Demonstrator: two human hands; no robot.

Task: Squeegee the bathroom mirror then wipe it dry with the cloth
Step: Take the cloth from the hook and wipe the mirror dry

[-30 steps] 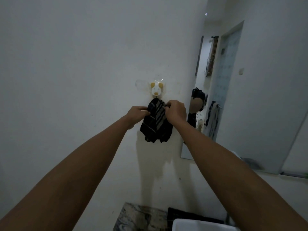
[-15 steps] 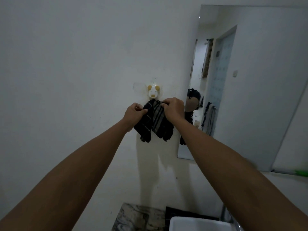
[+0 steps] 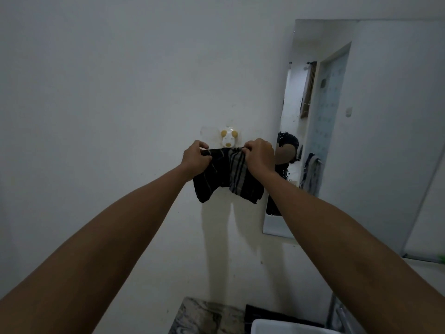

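Note:
A dark cloth (image 3: 226,173) with pale stripes is stretched between both hands, just below a small white animal-shaped wall hook (image 3: 229,138). My left hand (image 3: 196,158) pinches its upper left corner and my right hand (image 3: 258,154) pinches its upper right corner. The cloth's top edge is pulled level and its lower part hangs loose against the white wall. The bathroom mirror (image 3: 375,131) is fixed to the wall on the right, its left edge close behind my right hand. No squeegee can be made out.
A marbled counter (image 3: 204,317) lies at the bottom of the view. On it sits a white basin (image 3: 289,327), with a tap (image 3: 342,314) at its right. Something green (image 3: 441,257) shows at the far right edge below the mirror.
The cloth hung bunched from the hook a second ago. Both hands have pulled its top corners apart and it is now spread wide below the hook. The view has tilted right, showing more mirror.

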